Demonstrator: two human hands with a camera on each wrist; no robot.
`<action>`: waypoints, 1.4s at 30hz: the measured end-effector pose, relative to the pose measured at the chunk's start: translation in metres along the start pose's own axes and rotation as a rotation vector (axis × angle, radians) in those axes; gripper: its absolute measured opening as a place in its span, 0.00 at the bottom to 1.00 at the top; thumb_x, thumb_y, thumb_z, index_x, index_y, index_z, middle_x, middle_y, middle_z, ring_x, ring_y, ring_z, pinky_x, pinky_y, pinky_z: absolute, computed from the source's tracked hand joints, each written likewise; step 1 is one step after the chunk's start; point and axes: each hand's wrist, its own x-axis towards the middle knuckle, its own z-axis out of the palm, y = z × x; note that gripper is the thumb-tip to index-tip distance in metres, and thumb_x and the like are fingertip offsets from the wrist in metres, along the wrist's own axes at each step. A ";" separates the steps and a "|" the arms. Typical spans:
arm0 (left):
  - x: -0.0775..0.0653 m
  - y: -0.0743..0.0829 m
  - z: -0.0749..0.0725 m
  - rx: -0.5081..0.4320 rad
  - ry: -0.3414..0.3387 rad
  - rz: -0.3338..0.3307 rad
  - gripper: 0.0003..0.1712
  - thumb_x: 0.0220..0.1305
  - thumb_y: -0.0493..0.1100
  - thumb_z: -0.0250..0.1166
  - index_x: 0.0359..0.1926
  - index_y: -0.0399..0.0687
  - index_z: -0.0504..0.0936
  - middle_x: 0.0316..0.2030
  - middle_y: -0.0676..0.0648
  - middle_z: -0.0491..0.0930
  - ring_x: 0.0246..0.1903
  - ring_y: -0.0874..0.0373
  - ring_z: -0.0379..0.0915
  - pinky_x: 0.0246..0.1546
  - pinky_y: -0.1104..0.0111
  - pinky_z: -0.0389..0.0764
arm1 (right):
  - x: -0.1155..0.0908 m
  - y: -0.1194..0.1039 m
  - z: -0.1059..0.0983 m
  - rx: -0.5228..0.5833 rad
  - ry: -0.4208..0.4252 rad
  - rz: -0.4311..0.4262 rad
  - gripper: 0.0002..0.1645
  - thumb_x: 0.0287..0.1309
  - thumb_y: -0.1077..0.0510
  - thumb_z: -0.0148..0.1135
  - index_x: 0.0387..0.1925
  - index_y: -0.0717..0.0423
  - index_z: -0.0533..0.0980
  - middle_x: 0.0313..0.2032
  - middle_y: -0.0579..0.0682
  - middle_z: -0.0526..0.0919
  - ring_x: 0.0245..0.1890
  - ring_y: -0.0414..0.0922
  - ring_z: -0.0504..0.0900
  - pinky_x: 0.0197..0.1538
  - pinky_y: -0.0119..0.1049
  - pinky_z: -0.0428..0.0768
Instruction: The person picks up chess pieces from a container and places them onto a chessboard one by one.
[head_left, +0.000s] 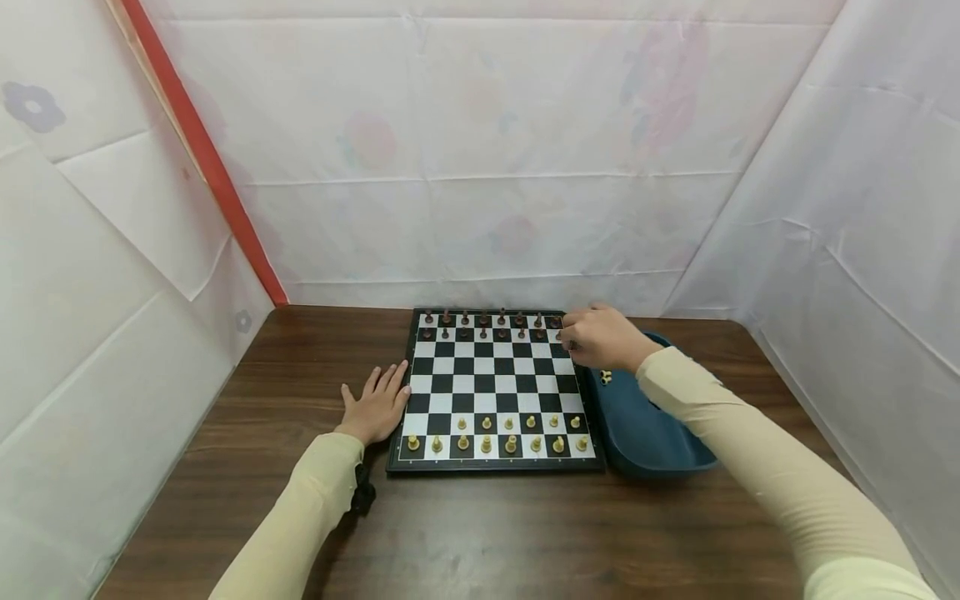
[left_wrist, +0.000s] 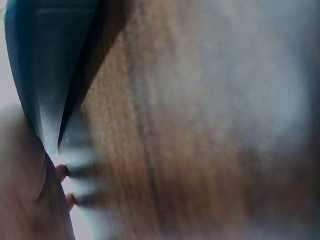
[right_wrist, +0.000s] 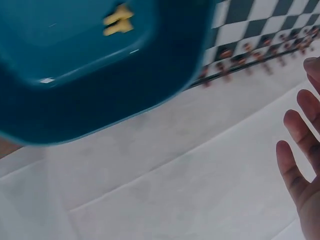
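Observation:
In the head view, a chessboard (head_left: 483, 383) lies flat on the table with dark brown chess pieces (head_left: 483, 333) in two rows at the far end. Pale yellow chess pieces (head_left: 486, 444) stand in two rows at the near end. My left hand (head_left: 375, 407) lies with fingers spread, fingertips at the board's left edge. My right hand (head_left: 603, 337) is over the far right corner, fingertips right by the end dark pieces. The right wrist view shows its fingers (right_wrist: 300, 130) apart and gently bent, with no piece visible among them; the thumb is out of frame.
A blue tray (head_left: 660, 454) stands against the board's right side, partly under my right forearm. A couple of yellow pieces (right_wrist: 119, 20) lie in it. White patterned sheets (head_left: 480, 150) hang behind and on both sides of the brown wooden table (head_left: 480, 533).

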 end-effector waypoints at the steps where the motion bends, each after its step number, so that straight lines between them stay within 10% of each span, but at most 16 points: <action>1: 0.000 0.000 0.000 -0.002 0.000 0.000 0.34 0.76 0.57 0.31 0.76 0.53 0.40 0.74 0.42 0.45 0.72 0.42 0.33 0.58 0.31 0.26 | -0.004 0.004 0.001 0.007 0.006 0.015 0.05 0.48 0.61 0.69 0.24 0.47 0.82 0.26 0.42 0.76 0.27 0.43 0.74 0.33 0.41 0.71; 20: -0.009 -0.007 0.003 -0.017 -0.001 -0.010 0.33 0.76 0.57 0.32 0.76 0.52 0.42 0.74 0.42 0.46 0.72 0.41 0.34 0.58 0.31 0.26 | -0.041 0.039 0.069 0.064 -0.156 0.190 0.04 0.47 0.63 0.69 0.24 0.50 0.82 0.25 0.45 0.77 0.22 0.41 0.73 0.26 0.39 0.72; 42: -0.010 -0.009 0.002 -0.013 0.011 -0.007 0.33 0.76 0.57 0.32 0.76 0.53 0.42 0.74 0.43 0.46 0.72 0.42 0.34 0.58 0.31 0.27 | -0.048 0.041 0.099 0.072 -0.182 0.253 0.19 0.47 0.63 0.70 0.13 0.47 0.69 0.18 0.43 0.69 0.17 0.40 0.67 0.23 0.37 0.69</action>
